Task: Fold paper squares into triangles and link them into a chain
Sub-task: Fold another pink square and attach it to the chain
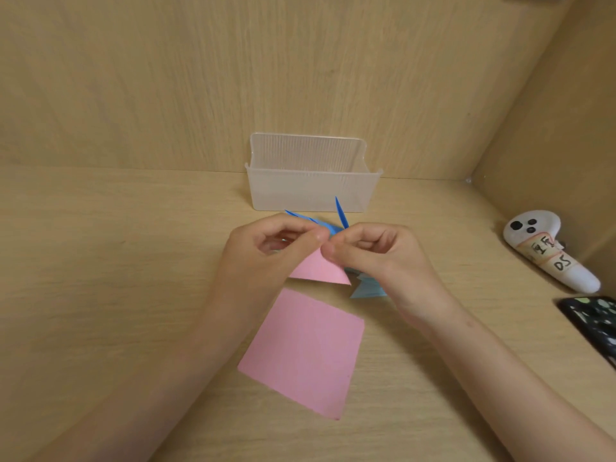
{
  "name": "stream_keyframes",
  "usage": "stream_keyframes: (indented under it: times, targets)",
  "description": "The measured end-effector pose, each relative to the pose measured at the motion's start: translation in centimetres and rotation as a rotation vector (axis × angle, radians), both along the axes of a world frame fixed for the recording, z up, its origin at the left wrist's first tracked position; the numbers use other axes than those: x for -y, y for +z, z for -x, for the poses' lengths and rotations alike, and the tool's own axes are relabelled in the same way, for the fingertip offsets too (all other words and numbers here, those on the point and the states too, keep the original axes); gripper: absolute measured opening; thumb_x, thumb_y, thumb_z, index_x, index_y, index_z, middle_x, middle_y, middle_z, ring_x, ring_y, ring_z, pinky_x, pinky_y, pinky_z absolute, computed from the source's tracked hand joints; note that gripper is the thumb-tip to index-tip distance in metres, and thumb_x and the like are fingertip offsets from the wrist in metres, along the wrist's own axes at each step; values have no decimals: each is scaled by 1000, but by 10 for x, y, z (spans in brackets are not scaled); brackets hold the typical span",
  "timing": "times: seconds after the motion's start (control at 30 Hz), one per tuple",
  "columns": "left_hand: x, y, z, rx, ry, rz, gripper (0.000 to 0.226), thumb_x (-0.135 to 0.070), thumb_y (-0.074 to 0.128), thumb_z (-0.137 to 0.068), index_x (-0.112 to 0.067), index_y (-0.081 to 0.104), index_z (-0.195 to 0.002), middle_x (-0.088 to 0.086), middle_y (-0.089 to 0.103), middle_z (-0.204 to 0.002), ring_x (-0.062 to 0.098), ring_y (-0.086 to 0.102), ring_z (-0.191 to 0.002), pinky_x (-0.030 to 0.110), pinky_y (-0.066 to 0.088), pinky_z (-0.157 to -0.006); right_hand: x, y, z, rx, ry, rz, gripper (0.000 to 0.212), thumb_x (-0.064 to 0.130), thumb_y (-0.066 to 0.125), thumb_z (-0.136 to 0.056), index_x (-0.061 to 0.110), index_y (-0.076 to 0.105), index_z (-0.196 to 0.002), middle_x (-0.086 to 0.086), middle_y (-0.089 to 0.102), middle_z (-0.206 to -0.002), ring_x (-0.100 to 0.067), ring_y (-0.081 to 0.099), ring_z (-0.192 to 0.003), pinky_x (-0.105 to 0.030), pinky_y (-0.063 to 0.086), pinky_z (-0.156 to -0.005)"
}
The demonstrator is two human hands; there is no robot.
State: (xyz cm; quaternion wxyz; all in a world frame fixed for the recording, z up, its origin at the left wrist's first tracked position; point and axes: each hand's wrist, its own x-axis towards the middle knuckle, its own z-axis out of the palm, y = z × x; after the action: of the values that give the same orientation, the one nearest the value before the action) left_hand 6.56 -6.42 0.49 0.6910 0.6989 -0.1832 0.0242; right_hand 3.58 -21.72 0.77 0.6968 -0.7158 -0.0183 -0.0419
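Pink paper square [303,353] lies flat on the worktop [133,295], unfolded. Beyond it, left hand [263,258] and right hand [376,255], fingers curled, both pinch the pink folded triangle [320,270] at its top corner. Blue folded pieces [366,290] are half hidden behind the hands. Likely step: creasing or linking pink to blue. Next move needs a tidy tuck. Clear plastic tub [310,185] sits farthest.

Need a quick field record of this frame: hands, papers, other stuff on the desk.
left hand: pinches the top corner of the pink triangle
right hand: pinches the same corner
pink triangle: folded, point up between both hands
pink square: unfolded, flat on the table, nearer the person
blue pieces: folded, behind and under the hands, partly hidden
plastic box: clear, stands behind the hands
controller: white, lies to the right
phone: black, at the right edge, cut off
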Motion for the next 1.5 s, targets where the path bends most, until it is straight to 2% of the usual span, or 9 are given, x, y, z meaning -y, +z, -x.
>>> stream_keyframes:
  times: [0.17,0.43,0.63,0.77,0.9,1.03,1.23,1.37,1.5]
  targets:
    - [-2,-2,-1,-3,55,-8,17,-9,71,-79,-23,73,-68,-9,73,-71,2,67,-71,15,49,-71,-1,-4,-1,3,0,16,3,5,72,-77,2,71,-78,-10,71,-77,-16,63,-72,-25,49,-72]
    - [-3,-1,2,56,165,-67,15,-17,73,-78,-27,72,-67,-16,71,-68,-3,61,-68,12,43,-69,-1,-3,0,1,33,17,5,6,71,-79,4,70,-75,-9,70,-72,-12,62,-67,-20,48,-67]
    - [-10,-2,-11,26,282,-27,16,-23,73,-78,-30,71,-65,-15,70,-69,6,58,-70,31,45,-77,-1,-3,1,6,46,84,6,2,70,-79,4,71,-74,-8,72,-70,-5,63,-62,-14,48,-65]
    - [-10,-5,-11,25,275,-28,16,-23,74,-79,-30,71,-65,-16,69,-68,7,58,-71,30,45,-76,1,0,1,6,51,110,5,3,69,-80,0,70,-76,-13,72,-73,-6,63,-63,-17,48,-64]
    - [-9,-9,-14,-12,277,-7,16,-27,74,-79,-32,71,-63,-16,68,-67,11,55,-72,24,43,-70,3,1,0,4,58,130,10,4,69,-81,-5,69,-77,-7,72,-71,-6,62,-62,-17,47,-62]
    - [-7,-8,-12,-25,287,8,18,-22,71,-81,-28,69,-64,-18,65,-63,5,53,-66,15,41,-64,4,2,0,4,59,159,12,7,70,-81,-4,68,-75,-6,73,-71,-10,64,-66,-19,47,-60]
    - [-21,2,-22,-1,337,78,10,-21,67,-85,-19,70,-75,-6,69,-77,4,57,-74,19,43,-73,7,1,-2,20,-3,185,13,7,68,-83,3,65,-71,-6,73,-71,-12,63,-67,-20,45,-57]
    - [-13,0,-16,13,284,-10,12,-20,70,-82,-23,70,-70,-12,67,-68,4,53,-67,12,41,-62,6,2,-3,45,-74,102,13,7,64,-86,8,65,-73,0,71,-72,-9,61,-63,-24,47,-59]
    - [-3,-9,-7,64,189,-114,16,-17,73,-79,-29,70,-68,-10,71,-74,6,61,-75,20,45,-73,2,-2,-2,85,-38,97,13,22,75,-76,10,68,-77,-3,69,-75,-13,61,-69,-29,48,-64]
